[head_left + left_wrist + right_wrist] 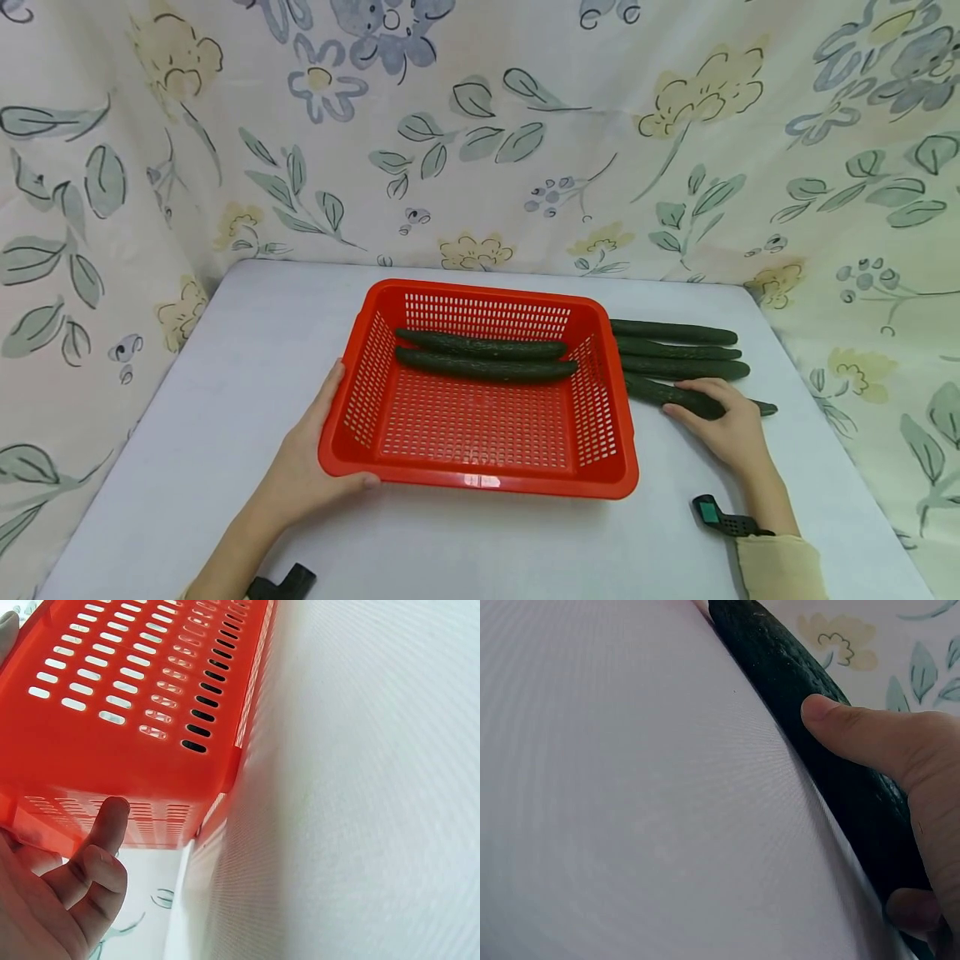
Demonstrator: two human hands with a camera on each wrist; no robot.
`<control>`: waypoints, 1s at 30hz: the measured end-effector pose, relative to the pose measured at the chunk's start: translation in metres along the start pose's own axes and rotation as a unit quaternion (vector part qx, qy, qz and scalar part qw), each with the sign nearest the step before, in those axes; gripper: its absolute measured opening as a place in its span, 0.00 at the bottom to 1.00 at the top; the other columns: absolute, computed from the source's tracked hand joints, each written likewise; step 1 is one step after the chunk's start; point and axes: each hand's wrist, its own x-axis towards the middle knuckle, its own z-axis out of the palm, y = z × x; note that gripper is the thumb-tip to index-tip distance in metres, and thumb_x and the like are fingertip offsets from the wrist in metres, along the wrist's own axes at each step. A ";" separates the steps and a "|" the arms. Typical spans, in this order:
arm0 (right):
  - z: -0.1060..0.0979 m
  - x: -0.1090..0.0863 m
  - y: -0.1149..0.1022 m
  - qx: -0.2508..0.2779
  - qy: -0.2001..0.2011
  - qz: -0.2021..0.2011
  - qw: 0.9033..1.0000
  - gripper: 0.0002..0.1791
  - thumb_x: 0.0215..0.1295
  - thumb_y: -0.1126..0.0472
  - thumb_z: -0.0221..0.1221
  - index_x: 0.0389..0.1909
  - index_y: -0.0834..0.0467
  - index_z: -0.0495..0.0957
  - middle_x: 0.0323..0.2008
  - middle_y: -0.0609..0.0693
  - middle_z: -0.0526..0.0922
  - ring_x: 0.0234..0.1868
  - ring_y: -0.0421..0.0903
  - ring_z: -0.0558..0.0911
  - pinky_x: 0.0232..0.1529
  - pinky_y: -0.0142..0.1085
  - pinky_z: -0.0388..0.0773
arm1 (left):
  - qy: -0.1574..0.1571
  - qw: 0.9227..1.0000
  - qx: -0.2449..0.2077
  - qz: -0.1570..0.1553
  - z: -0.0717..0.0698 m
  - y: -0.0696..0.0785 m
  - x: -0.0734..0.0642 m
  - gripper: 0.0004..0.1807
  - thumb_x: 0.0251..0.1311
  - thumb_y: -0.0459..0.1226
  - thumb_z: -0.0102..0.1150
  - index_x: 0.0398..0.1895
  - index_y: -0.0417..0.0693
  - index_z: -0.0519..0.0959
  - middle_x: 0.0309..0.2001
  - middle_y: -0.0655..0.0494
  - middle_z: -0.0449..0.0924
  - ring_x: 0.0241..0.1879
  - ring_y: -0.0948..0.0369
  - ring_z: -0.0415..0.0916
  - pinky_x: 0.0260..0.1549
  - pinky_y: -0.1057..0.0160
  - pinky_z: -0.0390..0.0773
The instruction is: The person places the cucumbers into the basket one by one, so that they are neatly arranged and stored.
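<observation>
Nearest to me, a black wrist device (281, 583) is sitting on the left wrist at the lower edge. Beyond it, the left hand (311, 458) is gripping the near-left corner of a red basket (480, 482), thumb lying along the front rim, other fingers bearing on the outside of the wall. The basket is standing on a white table (510, 550).

Right hand (720, 421): grasping the nearest cucumber (697, 402) of the group to the right of the basket, thumb on the near side, fingers reaching over to the far side. This cucumber is lying on the table; its left end is disappearing behind the basket's right rim.

Behind it, three more cucumbers (686, 367) are lying roughly parallel. Inside the basket, a pair of cucumbers (486, 367) is resting lengthwise, toward the far wall.

Notes on the hold: the thumb-and-finger pinch is looking sound to me. With the left end hidden, I am not managing to tell whether the grip is near the balance point; closer to the middle would probably tip less. Any lift should be going straight up first, so the end clears the rim, with the left hand bracing the corner firmly.
</observation>
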 end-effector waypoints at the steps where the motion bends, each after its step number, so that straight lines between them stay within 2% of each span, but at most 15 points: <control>1: 0.000 0.000 0.000 -0.001 0.002 -0.002 1.000 0.22 0.59 0.54 0.79 0.52 0.55 0.87 0.53 0.59 0.85 0.59 0.61 0.78 0.62 0.72 0.71 | 0.000 1.000 0.000 0.000 0.000 0.000 0.000 0.77 0.41 0.43 0.88 0.88 0.72 0.40 0.81 0.48 0.61 0.64 0.49 0.73 0.43 0.66 0.85; 6: 0.002 0.000 0.002 -0.006 0.012 -0.012 1.000 0.21 0.58 0.55 0.79 0.51 0.56 0.88 0.53 0.58 0.85 0.58 0.60 0.78 0.60 0.71 0.72 | -0.001 1.000 0.000 0.001 0.000 0.000 0.000 0.77 0.41 0.42 0.88 0.88 0.71 0.40 0.81 0.49 0.60 0.63 0.50 0.73 0.44 0.65 0.86; 9: 0.003 0.000 0.002 -0.009 0.019 -0.014 1.000 0.21 0.57 0.56 0.80 0.50 0.55 0.89 0.52 0.57 0.86 0.58 0.58 0.78 0.62 0.67 0.74 | 0.000 1.000 -0.002 0.002 0.000 -0.001 0.000 0.77 0.41 0.42 0.88 0.88 0.71 0.40 0.81 0.49 0.60 0.64 0.50 0.73 0.44 0.65 0.86; 12: 0.003 -0.001 0.001 -0.010 0.029 -0.020 0.999 0.20 0.55 0.57 0.81 0.49 0.53 0.90 0.51 0.56 0.86 0.57 0.55 0.79 0.68 0.43 0.73 | 0.001 1.000 -0.002 0.003 0.000 -0.001 0.000 0.77 0.41 0.42 0.88 0.88 0.71 0.40 0.81 0.49 0.60 0.64 0.50 0.73 0.44 0.65 0.85; 14: 0.003 -0.002 0.000 -0.013 0.036 -0.031 0.999 0.21 0.54 0.58 0.82 0.49 0.53 0.90 0.50 0.55 0.87 0.56 0.53 0.79 0.64 0.27 0.67 | 0.001 1.000 0.000 0.003 0.000 -0.001 0.000 0.77 0.41 0.42 0.88 0.88 0.71 0.40 0.81 0.49 0.60 0.64 0.50 0.73 0.44 0.65 0.85; 16: 0.002 -0.003 -0.001 -0.015 0.043 -0.039 0.998 0.21 0.52 0.58 0.82 0.48 0.52 0.90 0.49 0.54 0.87 0.54 0.52 0.78 0.59 0.16 0.58 | 0.001 1.000 0.000 0.003 0.000 0.000 0.000 0.77 0.41 0.42 0.88 0.88 0.71 0.40 0.81 0.48 0.60 0.64 0.50 0.73 0.44 0.65 0.85; 24: -0.001 -0.004 -0.007 -0.023 0.055 -0.048 0.997 0.21 0.50 0.60 0.83 0.47 0.54 0.91 0.48 0.54 0.87 0.52 0.51 0.79 0.56 0.14 0.56 | 0.003 1.000 0.006 0.005 0.000 0.001 0.000 0.77 0.41 0.43 0.88 0.88 0.70 0.40 0.81 0.49 0.60 0.63 0.53 0.74 0.44 0.65 0.85; 27: -0.004 -0.005 -0.008 -0.015 0.063 -0.052 0.997 0.22 0.48 0.61 0.84 0.46 0.54 0.91 0.47 0.55 0.87 0.52 0.38 0.77 0.56 0.12 0.56 | 0.003 1.000 0.009 0.004 0.000 0.001 0.000 0.77 0.40 0.43 0.89 0.88 0.70 0.40 0.81 0.49 0.59 0.63 0.52 0.74 0.44 0.65 0.85; 30: -0.008 -0.006 -0.009 0.002 0.078 -0.055 0.995 0.22 0.47 0.64 0.84 0.45 0.55 0.91 0.47 0.55 0.87 0.53 0.22 0.72 0.57 0.12 0.58 | 0.001 1.000 0.006 0.003 0.000 0.001 0.000 0.77 0.41 0.43 0.88 0.88 0.71 0.40 0.82 0.49 0.59 0.64 0.49 0.73 0.44 0.65 0.85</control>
